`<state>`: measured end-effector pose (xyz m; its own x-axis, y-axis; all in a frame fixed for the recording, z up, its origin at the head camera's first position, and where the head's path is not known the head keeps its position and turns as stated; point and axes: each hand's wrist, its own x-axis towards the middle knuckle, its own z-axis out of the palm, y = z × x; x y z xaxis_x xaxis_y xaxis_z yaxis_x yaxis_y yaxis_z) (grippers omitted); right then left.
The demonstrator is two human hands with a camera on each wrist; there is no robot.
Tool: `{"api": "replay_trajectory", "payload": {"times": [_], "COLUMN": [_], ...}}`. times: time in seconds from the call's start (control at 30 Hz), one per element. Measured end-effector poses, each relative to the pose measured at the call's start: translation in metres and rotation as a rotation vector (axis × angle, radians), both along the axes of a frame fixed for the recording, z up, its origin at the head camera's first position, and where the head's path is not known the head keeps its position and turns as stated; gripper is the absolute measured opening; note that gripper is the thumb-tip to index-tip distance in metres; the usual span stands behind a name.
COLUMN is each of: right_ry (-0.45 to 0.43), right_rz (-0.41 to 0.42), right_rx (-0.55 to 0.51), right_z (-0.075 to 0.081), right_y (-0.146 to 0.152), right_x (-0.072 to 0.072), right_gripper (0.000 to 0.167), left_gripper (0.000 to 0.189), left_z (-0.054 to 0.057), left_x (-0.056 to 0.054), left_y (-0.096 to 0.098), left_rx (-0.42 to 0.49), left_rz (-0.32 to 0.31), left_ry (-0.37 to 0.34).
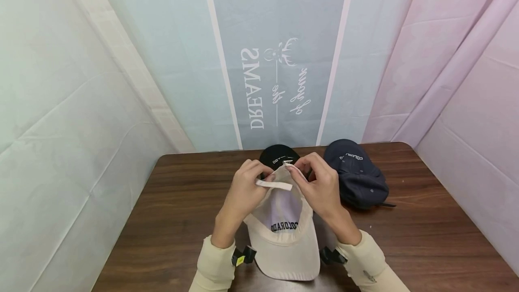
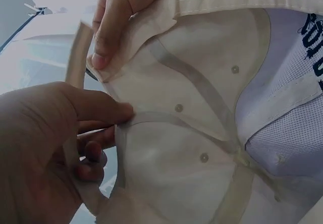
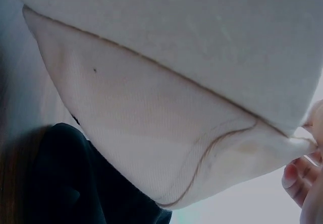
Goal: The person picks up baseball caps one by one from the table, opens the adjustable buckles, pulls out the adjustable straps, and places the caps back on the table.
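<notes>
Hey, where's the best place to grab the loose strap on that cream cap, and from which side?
I'd pinch the strap across its flat faces near the free tip, coming from the person's right. It's a thin, narrow band jutting from the left hand toward the right hand, leaving that tip uncovered.

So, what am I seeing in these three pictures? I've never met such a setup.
No robot here: just a person's left hand and right hand, bare. The widest picture is from a camera on the head, looking forward and down; the other two are taken from the left and right wrists. Both hands pinch the white cap by its back edge, and a strap sticks out by the left hand. A black cap and, to its right, a blue cap lie on the table.
</notes>
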<state>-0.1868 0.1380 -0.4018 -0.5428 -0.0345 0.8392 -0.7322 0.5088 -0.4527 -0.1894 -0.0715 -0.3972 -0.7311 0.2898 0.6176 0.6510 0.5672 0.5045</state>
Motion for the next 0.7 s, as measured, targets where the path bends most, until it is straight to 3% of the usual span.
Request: {"api": "replay_trajectory", "payload": {"times": [0.33,0.47,0.7], "right_ry": [-0.063,-0.131,-0.324], "right_rz": [0.067,0.072,0.064], "right_rx": [0.052,0.199,0.502], "right_z": [0.001,0.002,0.005], "right_y": [0.0,0.001,0.002], "right_x": [0.002,0.004,0.011], "right_gripper": [0.019,0.02,0.029], "left_gripper": [0.007,0.009,0.006], "left_z": [0.008,0.012,0.018], "left_x": [0.002,0.004,0.006], "left_y": [-0.006,-0.011,-0.02], "left_rx": [0.151,0.197,0.258], "left_rz": [0.019,0.016,0.051], "left_ry": [0.111,0.144,0.177]}}
